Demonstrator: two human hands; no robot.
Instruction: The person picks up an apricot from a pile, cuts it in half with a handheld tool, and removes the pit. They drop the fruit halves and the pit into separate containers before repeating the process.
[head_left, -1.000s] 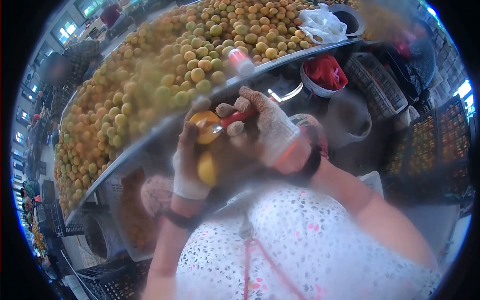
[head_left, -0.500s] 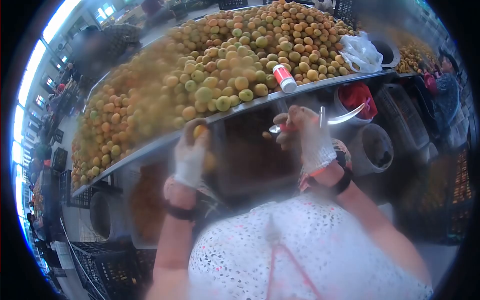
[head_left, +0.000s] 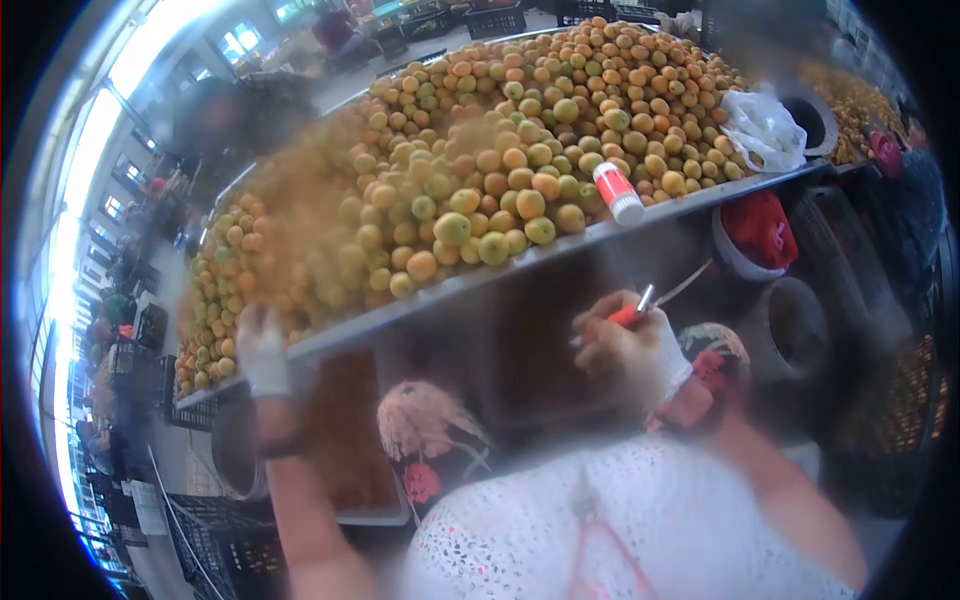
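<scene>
My left hand point(head_left: 262, 355), in a white glove and blurred, is at the left front edge of the apricot pile point(head_left: 540, 180). Its fingers look stretched out toward the fruit, and I see no apricot in them. My right hand point(head_left: 635, 350), gloved with bare-looking fingertips, is closed around the red handle of a curved knife point(head_left: 628, 316), over the dark space in front of the metal table point(head_left: 440, 262). The thin, bent blade points up and to the right. A red-and-white bottle point(head_left: 618, 193) lies on the table edge beyond this hand.
A white plastic bag point(head_left: 765, 130) lies at the table's right end. Below it are a bucket with a red bag point(head_left: 757, 232) and another round bucket point(head_left: 790, 320). A tub of brownish contents point(head_left: 350, 440) stands between my left arm and knees. Black crates point(head_left: 225, 540) stand lower left.
My left hand has moved left to the pile's edge; the apricot it held no longer shows. My right hand has lowered slightly, still gripping the knife. The whole view has shifted.
</scene>
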